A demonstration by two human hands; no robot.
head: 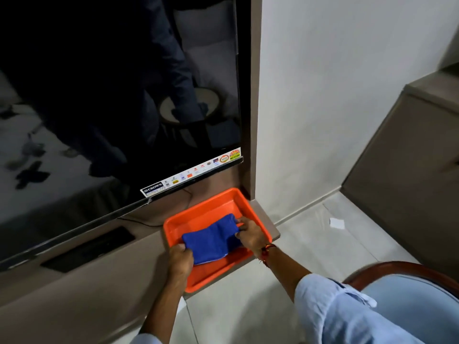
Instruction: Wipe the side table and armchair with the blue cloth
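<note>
Landmark: orange tray [253,214] on worktop [74,281], below TV [99,95].
Blue cloth [211,240]: inside tray, folded.
Left hand [180,259]: grip closed on cloth's near-left edge.
Right hand [249,234]: grip pinched cloth's right end, prob. to lift it evenly.
Armchair [409,294]: right of tray, not wiped yet.

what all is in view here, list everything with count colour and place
blue cloth: 1, blue, folded in the tray, held at both ends
tray: 1, orange, on the ledge's right end
ledge: 1, taupe, under the television
television: 1, black, off, on the wall, sticker strip along its bottom edge
armchair: 1, light blue with dark wood rim, lower right
cabinet: 1, taupe, right
floor: pale tiles
left hand: 1, gripping the cloth's near end
right hand: 1, fingers pinching its far end, thread bracelet on wrist
</note>
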